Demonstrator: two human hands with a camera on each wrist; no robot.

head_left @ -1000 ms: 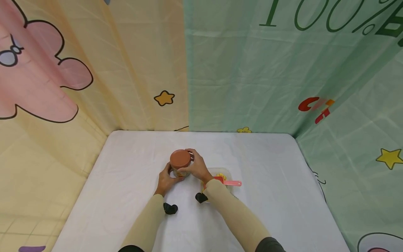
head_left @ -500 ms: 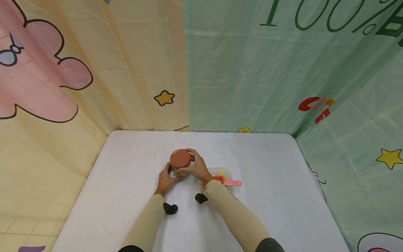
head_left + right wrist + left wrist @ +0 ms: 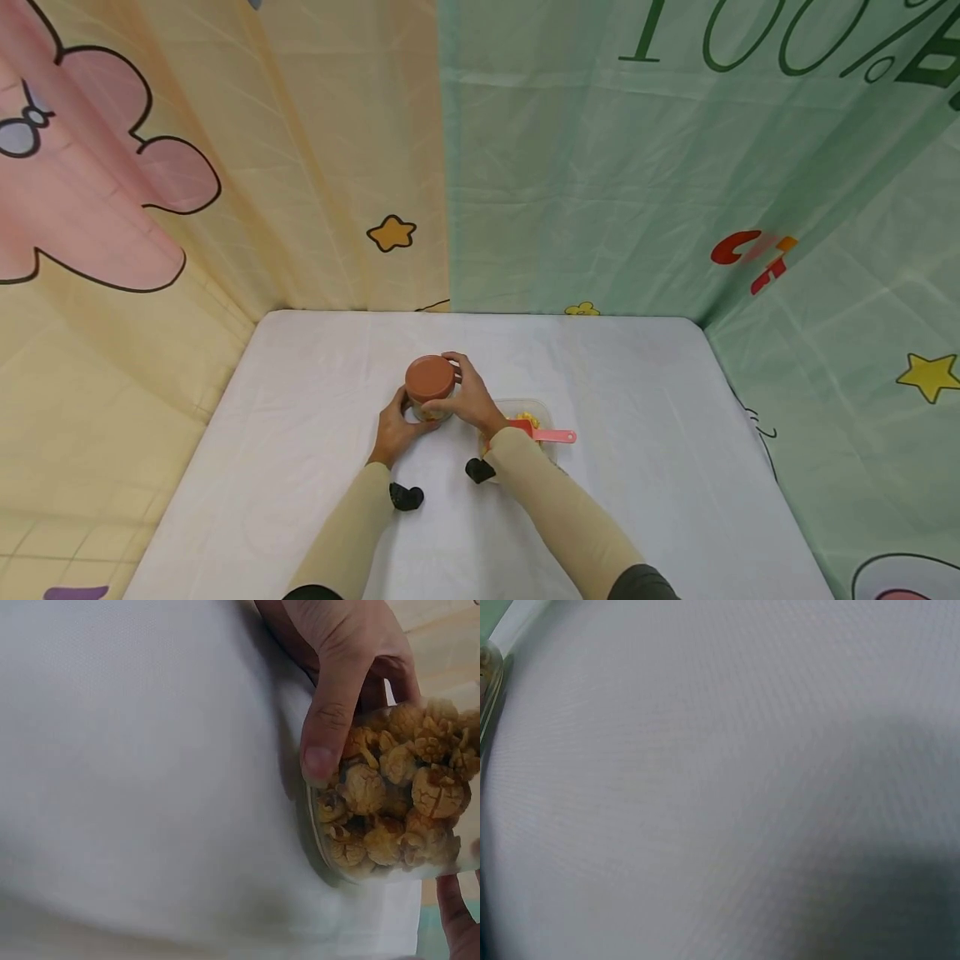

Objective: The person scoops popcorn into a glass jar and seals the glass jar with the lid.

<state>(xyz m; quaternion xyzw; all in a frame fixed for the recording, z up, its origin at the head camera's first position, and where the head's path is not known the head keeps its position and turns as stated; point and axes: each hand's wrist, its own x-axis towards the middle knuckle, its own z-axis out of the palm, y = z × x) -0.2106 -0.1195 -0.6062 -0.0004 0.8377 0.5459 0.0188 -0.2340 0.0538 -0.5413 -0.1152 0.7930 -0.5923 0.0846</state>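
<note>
A clear jar (image 3: 405,802) full of caramel-coloured popcorn has a round brown-orange lid (image 3: 430,377). My left hand (image 3: 393,433) grips the jar low on its left and near side. In the right wrist view the left thumb (image 3: 322,742) presses the glass near the base. My right hand (image 3: 472,400) holds the jar from the right, thumb on the near side and fingers at the lid's edge. Only a few right fingers (image 3: 454,911) show at that view's lower right corner. The left wrist view shows mostly white cloth, with neither hand in it.
Under the right forearm sits a clear plastic tub (image 3: 543,410) with yellow pieces in it. A red-pink scoop (image 3: 555,436) lies across it, handle to the right. The white-covered table (image 3: 637,400) meets printed curtains at its back and sides.
The right fingers at the lid's edge have shifted slightly. The jar, the left hand and both forearms stay in nearly the same place.
</note>
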